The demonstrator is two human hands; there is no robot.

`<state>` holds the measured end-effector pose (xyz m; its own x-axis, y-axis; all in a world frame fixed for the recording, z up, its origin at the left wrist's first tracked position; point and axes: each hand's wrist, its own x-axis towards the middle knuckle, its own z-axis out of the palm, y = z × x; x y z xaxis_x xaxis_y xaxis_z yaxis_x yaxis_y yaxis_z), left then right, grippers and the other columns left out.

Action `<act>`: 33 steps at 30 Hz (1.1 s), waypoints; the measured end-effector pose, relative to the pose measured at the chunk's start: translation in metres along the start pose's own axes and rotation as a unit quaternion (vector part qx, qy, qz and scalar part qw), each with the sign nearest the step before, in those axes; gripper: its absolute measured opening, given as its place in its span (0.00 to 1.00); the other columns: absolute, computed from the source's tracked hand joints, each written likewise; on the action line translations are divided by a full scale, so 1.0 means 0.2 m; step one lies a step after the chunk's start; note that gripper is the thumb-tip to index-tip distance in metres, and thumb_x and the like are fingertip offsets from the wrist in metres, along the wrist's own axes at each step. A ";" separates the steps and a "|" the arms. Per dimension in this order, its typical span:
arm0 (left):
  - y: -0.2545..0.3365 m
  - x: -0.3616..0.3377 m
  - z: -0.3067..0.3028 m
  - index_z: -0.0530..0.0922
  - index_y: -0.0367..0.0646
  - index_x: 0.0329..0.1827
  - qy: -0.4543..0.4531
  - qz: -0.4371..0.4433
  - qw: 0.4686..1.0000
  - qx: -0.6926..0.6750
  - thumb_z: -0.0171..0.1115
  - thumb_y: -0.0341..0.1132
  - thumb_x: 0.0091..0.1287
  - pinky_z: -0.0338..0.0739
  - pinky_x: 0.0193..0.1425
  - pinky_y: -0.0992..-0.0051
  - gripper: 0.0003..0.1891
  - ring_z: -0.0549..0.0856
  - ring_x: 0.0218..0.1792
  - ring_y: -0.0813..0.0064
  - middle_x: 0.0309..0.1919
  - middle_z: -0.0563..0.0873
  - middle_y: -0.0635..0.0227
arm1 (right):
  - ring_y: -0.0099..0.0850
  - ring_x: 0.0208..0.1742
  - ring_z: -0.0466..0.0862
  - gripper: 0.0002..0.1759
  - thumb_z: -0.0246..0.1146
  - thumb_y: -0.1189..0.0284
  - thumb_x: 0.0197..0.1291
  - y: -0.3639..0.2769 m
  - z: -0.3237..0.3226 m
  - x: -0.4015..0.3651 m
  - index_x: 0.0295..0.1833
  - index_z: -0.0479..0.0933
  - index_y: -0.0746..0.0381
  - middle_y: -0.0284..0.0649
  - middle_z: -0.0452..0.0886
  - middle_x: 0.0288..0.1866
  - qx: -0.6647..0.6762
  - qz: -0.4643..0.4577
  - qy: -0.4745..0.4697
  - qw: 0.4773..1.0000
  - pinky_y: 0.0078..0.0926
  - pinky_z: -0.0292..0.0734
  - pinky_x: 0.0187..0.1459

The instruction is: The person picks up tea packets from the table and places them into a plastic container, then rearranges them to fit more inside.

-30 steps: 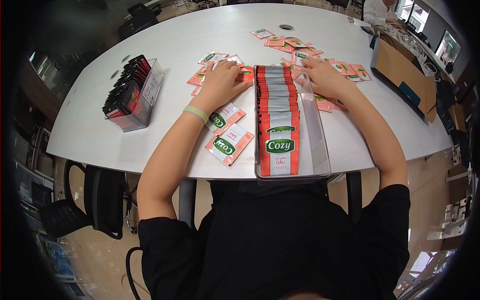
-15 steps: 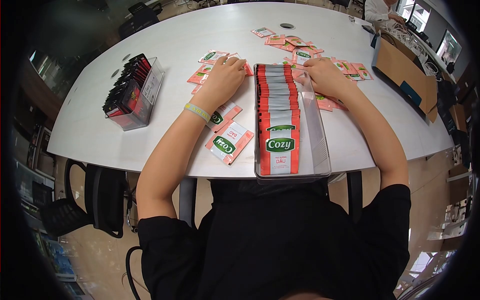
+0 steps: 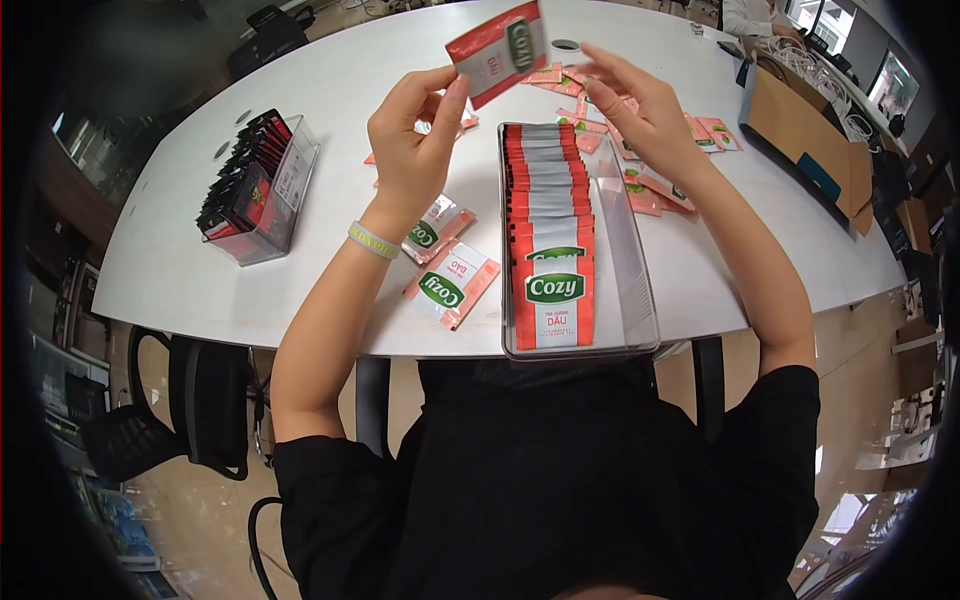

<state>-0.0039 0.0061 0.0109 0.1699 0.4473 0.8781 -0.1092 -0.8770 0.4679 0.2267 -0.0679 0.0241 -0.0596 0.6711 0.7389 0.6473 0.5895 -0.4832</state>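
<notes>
My left hand (image 3: pixel 418 135) pinches a red and silver tea sachet (image 3: pixel 498 52) by its lower left corner, holding it up above the table. Its green label reads Cozy. To the right of the sachet is my right hand (image 3: pixel 640 115), fingers apart and slightly blurred, with nothing in it. Between my forearms stands a clear plastic box (image 3: pixel 628 290), its left side filled with a row of upright red and silver tea sachets (image 3: pixel 556 290). Left of the box, pink peach tea sachets (image 3: pixel 452 283) lie flat. More pink sachets (image 3: pixel 712 135) are scattered beyond and beneath my right hand.
A second clear box (image 3: pixel 285 215) at the left holds black sachets (image 3: pixel 240 190). An open cardboard box (image 3: pixel 810 150) sits at the right edge, near white cables (image 3: pixel 815 70). Another person's sleeve (image 3: pixel 745 18) shows at the far right. A black chair (image 3: pixel 205 400) stands at lower left.
My left hand has risen from the pink sachets and now holds up a red sachet. My right hand has lifted off the pile beside the box, its fingers spreading.
</notes>
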 end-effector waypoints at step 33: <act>-0.10 -0.10 0.02 0.81 0.42 0.41 -0.200 -0.025 0.977 0.066 0.42 0.43 0.73 0.76 0.29 0.78 0.19 0.83 0.24 0.76 0.23 0.84 0.66 | 0.39 0.16 0.76 0.20 0.71 0.57 0.40 -0.58 -0.03 -0.23 0.24 0.72 0.61 0.38 0.71 0.11 -0.256 -0.128 -0.412 0.865 0.33 0.66 0.21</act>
<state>-0.0019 0.0141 -0.0153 0.5438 0.4082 0.7332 0.0306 -0.8828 0.4687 0.1589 -0.1697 0.0493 -0.6356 0.7651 0.1029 0.7720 0.6314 0.0737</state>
